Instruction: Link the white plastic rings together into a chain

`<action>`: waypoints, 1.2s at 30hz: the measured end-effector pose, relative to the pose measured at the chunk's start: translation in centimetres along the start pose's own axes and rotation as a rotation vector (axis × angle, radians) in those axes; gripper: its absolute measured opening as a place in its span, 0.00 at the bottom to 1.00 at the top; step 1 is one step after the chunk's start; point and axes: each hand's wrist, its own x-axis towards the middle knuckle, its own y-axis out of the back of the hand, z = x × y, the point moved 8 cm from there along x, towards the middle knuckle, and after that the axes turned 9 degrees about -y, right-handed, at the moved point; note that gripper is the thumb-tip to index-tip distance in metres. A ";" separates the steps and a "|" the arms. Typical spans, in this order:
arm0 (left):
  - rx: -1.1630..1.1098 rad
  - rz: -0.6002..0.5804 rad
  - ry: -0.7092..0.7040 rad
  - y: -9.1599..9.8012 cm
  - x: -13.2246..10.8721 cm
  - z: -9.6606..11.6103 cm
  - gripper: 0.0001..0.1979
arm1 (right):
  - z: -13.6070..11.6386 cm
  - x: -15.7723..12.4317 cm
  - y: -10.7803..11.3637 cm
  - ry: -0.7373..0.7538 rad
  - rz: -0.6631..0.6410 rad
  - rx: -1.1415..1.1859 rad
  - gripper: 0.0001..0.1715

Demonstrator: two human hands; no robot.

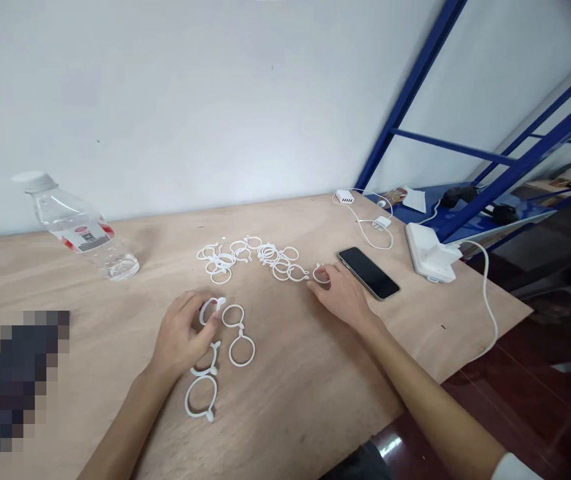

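My left hand (pixel 184 331) pinches a white plastic curtain ring (pixel 202 313), tilted up off the wooden table between thumb and fingers. Just right of it lie two rings, an upper ring (pixel 232 305) and a lower ring (pixel 242 365), joined at their small eyelets. Below my left hand lie another ring (pixel 201 417) and a ring (pixel 205 372) partly hidden by the hand. Farther right, my right hand (pixel 338 291) has its fingers closed on a single curtain ring (pixel 315 277) near the phone. Several loose rings (pixel 280 279) are heaped between and beyond the hands.
A clear water bottle (pixel 85 233) stands at the left. At the right are a black phone (pixel 369 272), a white charger with cable (pixel 345 197) and a white power strip (pixel 428 253). The table (pixel 285 413) meets a wall behind; a blue metal frame (pixel 405 93) rises at the right.
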 end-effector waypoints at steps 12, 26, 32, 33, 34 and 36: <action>-0.063 0.026 -0.105 0.0 -0.5 0.3 0.14 | -8.3 -5.2 -1.2 0.282 -0.172 0.479 0.10; -0.084 0.135 0.050 0.6 -0.8 -1.0 0.13 | -16.3 -7.5 -7.0 0.536 -0.301 0.688 0.07; 0.080 0.242 -0.109 1.6 -0.7 0.3 0.13 | -14.9 -6.6 -6.2 0.315 -0.207 0.803 0.04; 0.100 0.228 -0.137 1.5 -0.7 0.5 0.13 | -14.8 -6.3 -6.1 0.273 -0.206 0.815 0.04; 0.116 0.208 -0.159 1.4 -0.7 0.6 0.14 | -14.6 -6.1 -6.2 0.220 -0.218 0.823 0.07; 0.142 0.161 -0.186 0.9 -0.6 0.7 0.14 | -14.1 -5.7 -6.5 0.102 -0.257 0.823 0.15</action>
